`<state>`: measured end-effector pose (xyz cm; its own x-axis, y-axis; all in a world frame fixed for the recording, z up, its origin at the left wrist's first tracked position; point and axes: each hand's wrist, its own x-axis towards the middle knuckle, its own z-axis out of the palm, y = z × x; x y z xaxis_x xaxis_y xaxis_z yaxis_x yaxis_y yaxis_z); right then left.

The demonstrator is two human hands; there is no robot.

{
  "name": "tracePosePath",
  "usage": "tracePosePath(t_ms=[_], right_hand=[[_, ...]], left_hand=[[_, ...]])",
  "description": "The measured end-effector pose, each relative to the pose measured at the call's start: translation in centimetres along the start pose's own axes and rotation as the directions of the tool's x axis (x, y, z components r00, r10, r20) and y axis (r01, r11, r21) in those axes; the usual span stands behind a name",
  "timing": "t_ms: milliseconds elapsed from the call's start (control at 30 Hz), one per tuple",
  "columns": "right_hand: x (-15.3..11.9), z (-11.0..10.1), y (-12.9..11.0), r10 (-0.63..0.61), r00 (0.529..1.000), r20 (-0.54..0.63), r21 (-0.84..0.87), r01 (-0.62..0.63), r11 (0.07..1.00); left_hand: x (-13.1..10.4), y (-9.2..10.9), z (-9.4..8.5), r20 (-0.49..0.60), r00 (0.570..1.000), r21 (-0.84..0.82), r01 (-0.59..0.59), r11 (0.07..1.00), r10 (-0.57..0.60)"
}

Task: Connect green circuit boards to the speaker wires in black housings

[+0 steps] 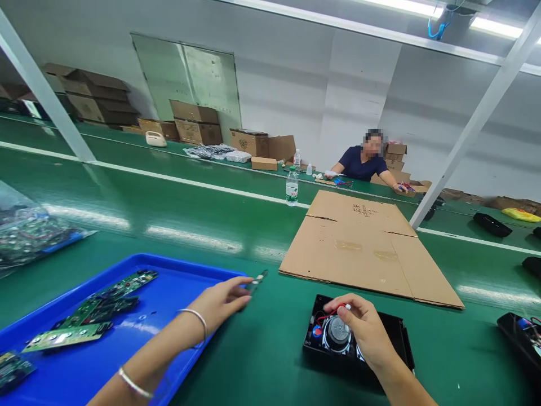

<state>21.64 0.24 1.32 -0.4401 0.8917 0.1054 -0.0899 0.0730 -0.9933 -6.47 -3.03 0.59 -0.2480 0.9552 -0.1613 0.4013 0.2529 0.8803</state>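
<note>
Over the right edge of the blue tray (169, 262), my left hand (222, 301) pinches a small circuit board (258, 280), which points away from me. Several green circuit boards (105, 299) lie in the tray. My right hand (363, 324) is above a black speaker box (315, 338), open side up, its fingers closed on a red wire (336, 311) with a white connector at the end. One round speaker (338, 331) shows in the box beside a blue and red part (316, 331). The hand hides part of a second speaker.
A flattened cardboard sheet (359, 248) lies beyond the box, near a water bottle (291, 187). At left sits a plastic bag of boards (34, 234). Another black housing (522, 344) stands at right. Across the bench a person (363, 163) handles small parts.
</note>
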Motion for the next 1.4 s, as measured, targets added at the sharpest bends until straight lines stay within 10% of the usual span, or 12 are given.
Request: tracePosePath(t_ms=[133,267,500,667,900,1200,1400], right_hand=[[-0.3,-0.4,0.2,0.037,0.99,-0.134,0.056,-0.03,0.998],[-0.7,-0.9,-0.1,-0.048,0.987,-0.15,-0.139,0.027,0.99],[-0.8,-0.6,-0.3,-0.055,0.993,-0.101,-0.276,0.025,0.961],[-0.7,-0.4,-0.7,-0.109,0.993,-0.052,-0.479,0.07,0.875],[-1.2,0.3,-1.7,-0.17,0.985,0.042,-0.631,0.158,0.759],[-1.4,0.5,-2.0,-0.114,0.982,0.153,-0.614,0.185,0.768],[-1.6,0.8,-2.2,-0.151,0.971,0.187,-0.663,0.238,0.709]], left_hand=[[-2.1,4.8,4.8,0.472,0.877,-0.467,0.161,0.87,0.091],[-2.9,7.3,8.0,0.603,0.773,-0.544,0.217,0.811,0.198],[-1.6,6.1,9.0,0.271,0.905,-0.111,-0.309,0.944,0.328],[-1.8,5.6,8.6,0.129,0.784,0.162,-0.62,0.768,0.607],[-3.1,6.2,8.0,0.126,0.64,0.251,-0.76,0.6,0.758],[-3.3,7.2,8.8,0.082,0.794,-0.093,-0.595,0.798,0.602],[-2.1,7.6,8.0,0.223,0.894,-0.459,-0.256,0.851,0.389]])
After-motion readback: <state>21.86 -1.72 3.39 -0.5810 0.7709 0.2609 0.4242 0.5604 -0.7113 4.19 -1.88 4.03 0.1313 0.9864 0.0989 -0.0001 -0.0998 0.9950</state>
